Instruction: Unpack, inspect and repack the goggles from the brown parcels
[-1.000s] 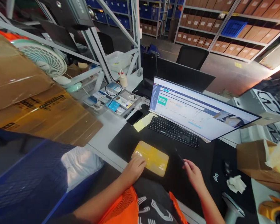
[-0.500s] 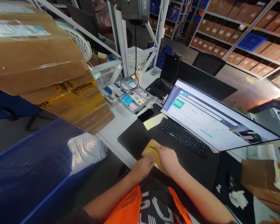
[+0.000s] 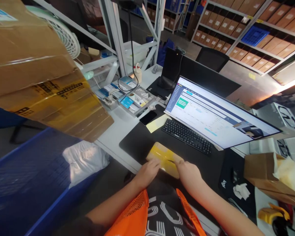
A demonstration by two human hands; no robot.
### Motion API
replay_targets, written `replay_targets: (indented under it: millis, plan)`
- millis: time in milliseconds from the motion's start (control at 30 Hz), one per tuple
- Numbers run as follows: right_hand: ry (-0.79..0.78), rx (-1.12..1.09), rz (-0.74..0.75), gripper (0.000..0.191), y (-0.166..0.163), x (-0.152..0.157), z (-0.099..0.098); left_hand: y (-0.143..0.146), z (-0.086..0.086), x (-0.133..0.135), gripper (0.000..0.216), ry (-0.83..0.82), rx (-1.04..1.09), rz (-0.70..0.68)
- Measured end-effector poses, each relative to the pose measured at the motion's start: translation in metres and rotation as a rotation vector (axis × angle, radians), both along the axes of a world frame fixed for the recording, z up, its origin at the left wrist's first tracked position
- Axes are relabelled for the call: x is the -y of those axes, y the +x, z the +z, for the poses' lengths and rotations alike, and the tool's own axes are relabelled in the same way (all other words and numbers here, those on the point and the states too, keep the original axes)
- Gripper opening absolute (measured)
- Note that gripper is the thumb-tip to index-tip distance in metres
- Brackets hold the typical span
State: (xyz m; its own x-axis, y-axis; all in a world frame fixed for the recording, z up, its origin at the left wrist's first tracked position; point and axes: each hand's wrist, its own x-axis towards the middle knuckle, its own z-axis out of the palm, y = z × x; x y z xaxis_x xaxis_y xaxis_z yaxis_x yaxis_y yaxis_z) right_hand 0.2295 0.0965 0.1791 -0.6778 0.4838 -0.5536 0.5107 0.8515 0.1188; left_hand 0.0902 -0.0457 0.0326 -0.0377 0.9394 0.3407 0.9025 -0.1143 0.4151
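A small flat package wrapped in shiny yellow tape lies slantwise on the black desk mat, close to my body. My left hand grips its near left edge with curled fingers. Over the package's right end is my right hand, its fingers pressed together. A thin dark line shows on the package at those fingertips; whether it is a blade or a slit, I cannot tell. The undersides of both hands are hidden.
Beyond the package are a keyboard, a monitor, yellow paper and a phone. A large taped carton looms at left above a blue crate holding a white bag. An open box and yellow tape dispenser are at right.
My right hand has moved right across the package, away from my left hand, uncovering more of its taped top. My left hand stays at the left edge. The view has shifted slightly.
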Motion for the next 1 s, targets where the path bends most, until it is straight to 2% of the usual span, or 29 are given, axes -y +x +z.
replay_targets:
  millis: [100, 200, 300, 367, 433, 500, 567, 667, 800, 900, 1000]
  plan:
    - [-0.011, 0.043, -0.033, 0.045, 0.021, -0.006, 0.0, -0.002, 0.007, -0.006, 0.024, -0.057, 0.001, 0.02]
    - [-0.006, 0.056, -0.055, 0.049, 0.04, -0.01, 0.0, -0.007, 0.018, -0.019, 0.049, -0.147, -0.018, 0.058]
    - [-0.017, 0.075, -0.085, 0.051, 0.056, -0.013, 0.001, -0.012, 0.026, -0.033, 0.066, -0.235, -0.069, -0.011]
    - [-0.028, 0.087, -0.111, 0.054, 0.066, -0.016, 0.001, -0.016, 0.028, -0.041, 0.064, -0.269, -0.11, -0.076]
    - [-0.028, 0.086, -0.13, 0.054, 0.08, -0.021, 0.001, -0.019, 0.027, -0.045, 0.051, -0.29, -0.153, -0.098]
    - [-0.018, 0.099, -0.167, 0.05, 0.097, -0.03, -0.003, -0.021, 0.024, -0.047, 0.036, -0.304, -0.191, -0.116]
    - [-0.018, 0.067, -0.235, 0.042, 0.114, -0.043, -0.01, -0.022, 0.021, -0.048, 0.031, -0.318, -0.214, -0.132]
    - [-0.035, -0.235, -0.385, 0.035, 0.126, -0.06, -0.03, -0.021, 0.02, -0.051, 0.029, -0.352, -0.249, -0.171]
    - [-0.196, -0.804, -0.594, 0.047, 0.098, -0.065, -0.077, -0.019, 0.028, -0.059, 0.022, -0.416, -0.297, -0.198]
    - [-0.385, -0.99, -0.746, 0.064, 0.064, -0.06, -0.118, -0.019, 0.035, -0.068, 0.018, -0.466, -0.33, -0.208]
    - [-0.593, -1.071, -0.837, 0.063, 0.046, -0.054, -0.147, -0.021, 0.038, -0.077, 0.024, -0.497, -0.36, -0.279]
